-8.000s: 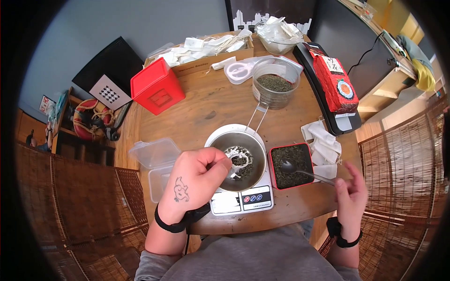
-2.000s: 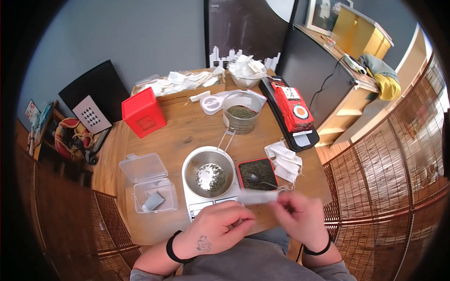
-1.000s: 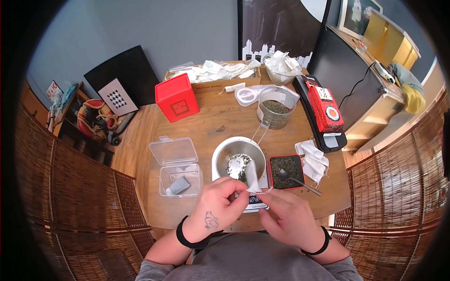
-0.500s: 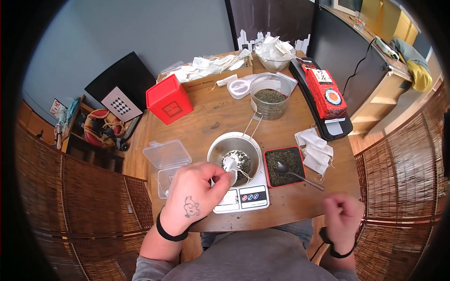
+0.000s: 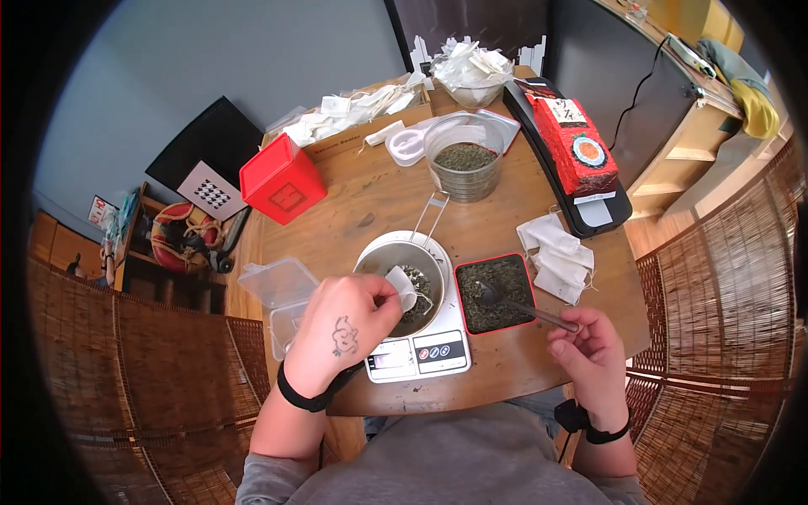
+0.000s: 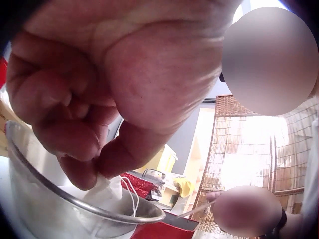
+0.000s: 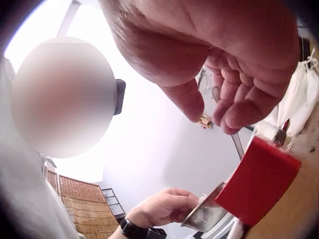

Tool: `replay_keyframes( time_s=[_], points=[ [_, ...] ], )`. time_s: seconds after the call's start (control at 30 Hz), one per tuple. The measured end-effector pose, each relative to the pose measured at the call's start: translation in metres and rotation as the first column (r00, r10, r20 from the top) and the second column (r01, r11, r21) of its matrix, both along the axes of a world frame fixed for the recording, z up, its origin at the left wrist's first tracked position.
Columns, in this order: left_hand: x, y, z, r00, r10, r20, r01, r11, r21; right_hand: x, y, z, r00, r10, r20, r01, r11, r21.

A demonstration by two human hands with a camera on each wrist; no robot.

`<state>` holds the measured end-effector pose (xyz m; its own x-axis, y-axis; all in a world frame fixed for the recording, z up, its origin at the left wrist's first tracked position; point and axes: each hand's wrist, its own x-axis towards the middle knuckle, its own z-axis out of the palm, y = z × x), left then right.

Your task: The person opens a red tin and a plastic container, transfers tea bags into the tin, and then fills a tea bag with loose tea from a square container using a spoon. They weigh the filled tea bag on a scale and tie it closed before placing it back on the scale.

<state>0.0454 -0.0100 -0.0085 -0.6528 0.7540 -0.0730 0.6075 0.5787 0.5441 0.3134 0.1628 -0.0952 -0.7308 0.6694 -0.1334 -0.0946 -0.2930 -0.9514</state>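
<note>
My left hand (image 5: pixel 341 324) pinches a small white drawstring tea bag (image 5: pixel 401 284) over the steel pan (image 5: pixel 380 257). In the left wrist view the bag (image 6: pixel 107 195) hangs from my fingertips just inside the rim, its string looping down. The pan stands on a white kitchen scale (image 5: pixel 459 341), dark tea leaves in its bottom. To the right, my right hand (image 5: pixel 593 349) holds the handle end of a metal spoon (image 5: pixel 530 312) between thumb and curled fingers. The spoon's bowl is in the leaves of a red-rimmed tin (image 5: pixel 536 296).
Flat white tea bags (image 5: pixel 555 261) lie right of the tin. A clear hinged box (image 5: pixel 278 282) is partly behind my left hand. Further back stand a red box (image 5: pixel 282 181), a clear tub (image 5: pixel 463 179) of leaves and a black sealer (image 5: pixel 619 210) with a red packet (image 5: pixel 572 139).
Both hands were on the tea bag over the pan's front; my right hand let go, moved right and took the spoon's handle. The left hand kept the bag and brought it over the pan.
</note>
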Motion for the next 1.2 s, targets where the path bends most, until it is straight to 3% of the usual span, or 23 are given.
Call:
replay_keyframes(
  time_s=[0.13,0.2,0.23,0.3,0.43,0.53,0.63,0.7,0.73,0.8,0.83,0.9,1.0,1.2],
  points=[
    [-0.001,0.004,-0.003,0.999,0.004,0.038,-0.003,1.0,-0.026,-0.029,0.003,0.01,0.985,0.084,-0.154,-0.084,0.996,0.005],
    [-0.003,0.004,-0.007,0.999,0.0,0.037,0.001,1.0,-0.009,-0.036,0.004,0.018,0.997,0.015,0.078,-0.038,0.953,0.302],
    [-0.005,0.003,-0.009,0.999,-0.005,0.034,0.005,1.0,0.009,-0.035,0.005,0.022,0.997,0.021,0.078,-0.044,0.952,0.302],
    [-0.005,0.001,-0.009,0.999,0.014,0.048,-0.015,1.0,0.022,-0.028,0.007,0.033,0.985,-0.082,0.151,-0.038,0.751,0.659],
    [-0.005,0.003,-0.01,0.998,0.033,0.062,-0.036,0.998,0.047,-0.019,0.007,0.04,0.982,-0.158,0.108,0.026,0.671,0.741],
    [-0.006,0.004,-0.013,0.997,0.037,0.065,-0.04,0.998,0.045,-0.025,0.016,0.046,0.962,-0.178,0.206,-0.058,0.605,0.794],
    [-0.007,0.005,-0.012,0.996,0.041,0.074,-0.044,0.998,0.041,-0.034,0.018,0.034,0.949,-0.15,0.278,-0.131,0.614,0.778],
    [-0.007,0.005,-0.012,0.997,0.034,0.062,-0.037,0.998,0.052,-0.039,0.014,0.025,0.98,-0.083,0.179,-0.054,0.761,0.646],
    [-0.007,0.006,-0.012,0.998,0.024,0.051,-0.027,0.998,0.062,-0.039,0.014,0.02,0.981,-0.081,0.178,-0.055,0.761,0.646],
    [-0.006,0.009,-0.009,0.997,0.037,0.072,-0.042,0.997,0.061,-0.036,0.016,0.009,0.99,-0.036,0.135,-0.016,0.932,0.362],
    [-0.006,0.009,-0.007,0.994,0.05,0.092,-0.055,0.997,0.059,-0.035,0.017,0.005,0.99,-0.035,0.134,-0.016,0.932,0.362],
    [-0.006,0.01,-0.008,0.994,0.054,0.098,-0.059,0.997,0.056,-0.031,0.02,-0.002,0.995,-0.046,0.089,0.03,0.984,0.177],
    [-0.005,0.011,-0.008,0.992,0.063,0.112,-0.069,0.996,0.055,-0.024,0.03,-0.012,0.998,-0.047,0.035,0.045,0.998,0.042],
    [-0.006,0.013,-0.007,0.989,0.068,0.134,-0.076,0.996,0.051,-0.013,0.031,-0.019,0.993,-0.105,-0.051,0.097,0.985,-0.145]
  ],
)
